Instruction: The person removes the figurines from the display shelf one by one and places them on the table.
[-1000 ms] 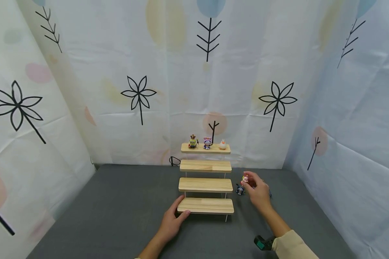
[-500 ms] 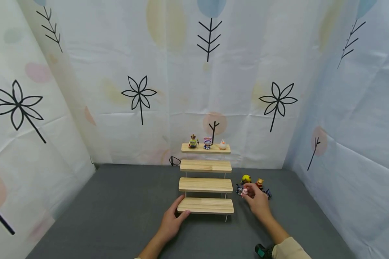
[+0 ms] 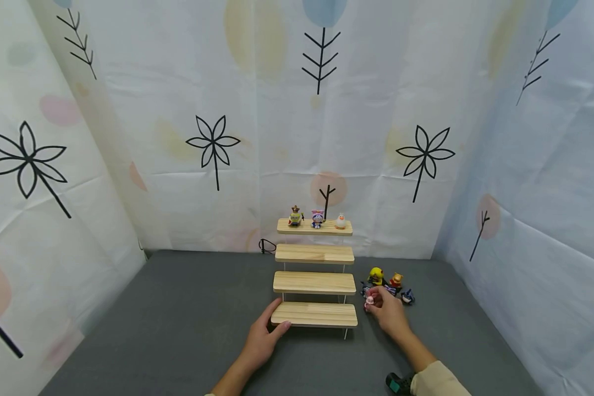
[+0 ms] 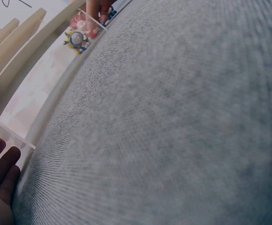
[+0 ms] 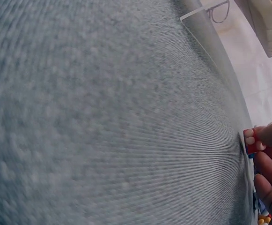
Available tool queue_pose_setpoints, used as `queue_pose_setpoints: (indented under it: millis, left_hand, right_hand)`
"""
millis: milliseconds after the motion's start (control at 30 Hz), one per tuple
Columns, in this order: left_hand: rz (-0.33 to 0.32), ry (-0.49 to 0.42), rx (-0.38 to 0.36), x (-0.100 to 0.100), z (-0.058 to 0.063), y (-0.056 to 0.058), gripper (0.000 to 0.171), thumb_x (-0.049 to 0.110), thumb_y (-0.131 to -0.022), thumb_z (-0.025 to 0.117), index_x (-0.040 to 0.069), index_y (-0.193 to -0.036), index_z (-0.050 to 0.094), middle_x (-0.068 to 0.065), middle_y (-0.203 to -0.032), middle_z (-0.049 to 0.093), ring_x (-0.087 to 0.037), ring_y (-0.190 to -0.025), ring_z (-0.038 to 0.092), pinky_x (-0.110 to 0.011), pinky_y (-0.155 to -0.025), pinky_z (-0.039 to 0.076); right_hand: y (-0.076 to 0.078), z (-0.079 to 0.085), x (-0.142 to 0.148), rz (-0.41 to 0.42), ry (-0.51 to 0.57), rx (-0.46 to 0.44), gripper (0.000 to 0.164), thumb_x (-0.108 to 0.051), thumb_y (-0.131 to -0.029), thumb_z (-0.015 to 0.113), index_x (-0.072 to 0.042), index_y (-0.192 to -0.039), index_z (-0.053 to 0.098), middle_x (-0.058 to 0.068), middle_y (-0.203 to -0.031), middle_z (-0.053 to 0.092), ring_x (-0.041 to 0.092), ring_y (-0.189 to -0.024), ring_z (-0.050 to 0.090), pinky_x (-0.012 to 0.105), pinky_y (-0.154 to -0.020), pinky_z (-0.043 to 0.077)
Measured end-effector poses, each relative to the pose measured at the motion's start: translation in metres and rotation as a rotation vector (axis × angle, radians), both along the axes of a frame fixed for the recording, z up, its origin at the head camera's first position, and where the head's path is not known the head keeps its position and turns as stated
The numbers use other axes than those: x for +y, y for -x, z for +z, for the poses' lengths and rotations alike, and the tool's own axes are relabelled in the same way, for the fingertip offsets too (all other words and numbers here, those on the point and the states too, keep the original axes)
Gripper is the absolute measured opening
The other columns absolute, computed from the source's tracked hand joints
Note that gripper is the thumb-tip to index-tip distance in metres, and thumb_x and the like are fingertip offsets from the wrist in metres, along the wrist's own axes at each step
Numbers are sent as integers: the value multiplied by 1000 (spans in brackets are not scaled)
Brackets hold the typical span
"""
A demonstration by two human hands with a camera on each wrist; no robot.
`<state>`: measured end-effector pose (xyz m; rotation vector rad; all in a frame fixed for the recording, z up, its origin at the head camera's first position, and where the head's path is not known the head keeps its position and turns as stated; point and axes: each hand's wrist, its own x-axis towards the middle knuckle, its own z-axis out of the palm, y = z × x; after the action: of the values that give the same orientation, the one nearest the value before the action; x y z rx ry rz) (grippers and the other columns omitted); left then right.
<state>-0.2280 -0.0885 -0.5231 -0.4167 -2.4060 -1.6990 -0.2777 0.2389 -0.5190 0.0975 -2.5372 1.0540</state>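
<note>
A small pink figurine (image 3: 369,301) is pinched between the thumb and fingers of my right hand (image 3: 392,314), low at the table to the right of the stand. In the right wrist view its red-and-white lower part (image 5: 249,139) shows at the fingertips; the rest is covered. My left hand (image 3: 259,342) holds the left end of the lowest shelf (image 3: 314,314) of a four-tier wooden display stand. Its thumb lies at the front edge. In the left wrist view the other fingers (image 4: 4,171) are beside a clear leg (image 4: 11,132).
On the top shelf (image 3: 307,231) stand a crowned green figurine (image 3: 295,216), a pink-and-purple one (image 3: 317,219) and a white one (image 3: 340,221). Beyond my right hand are yellow (image 3: 376,275), orange-and-red (image 3: 396,280) and dark blue (image 3: 407,297) figurines. A black device (image 3: 398,384) lies near the right sleeve.
My right hand has come down and toward me with the pink figurine, from above the group to its near side. More figurines behind it show now. The left hand stays put.
</note>
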Motion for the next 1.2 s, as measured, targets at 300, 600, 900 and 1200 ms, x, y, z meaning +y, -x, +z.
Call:
queue_pose_setpoints:
  millis: [300,600,900,1200]
  left_hand:
    - [7,7,7,2,10,-6,58,19,-92,69,1,-142,45,-22,-135,53,-33,-123,51,-48,-98,41]
    - [-14,-4,-3,0,17,-9,59,18,-92,69,-2,-142,44,-25,-134,52,-35,-122,50,-48,-98,41]
    - [3,22,5,-3,-11,7,61,29,-92,69,9,-144,45,-17,-137,53,-28,-123,50,-47,-100,39]
    - [-10,3,8,-4,-17,11,62,32,-91,69,11,-144,45,-17,-138,52,-27,-124,50,-47,-101,39]
  right_hand:
    - [1,-2,-2,32,-1,3,32,7,-73,81,-4,-98,65,2,-81,66,16,-69,62,31,-63,51]
    - [0,-4,-3,28,-7,22,31,7,-72,81,-3,-97,65,3,-81,67,16,-70,64,35,-64,53]
    - [-3,-4,-1,49,11,-21,38,9,-72,80,0,-107,65,8,-89,70,19,-74,66,35,-66,54]
    - [-18,4,5,77,67,-69,49,11,-72,78,1,-117,62,12,-95,70,17,-72,64,28,-62,51]
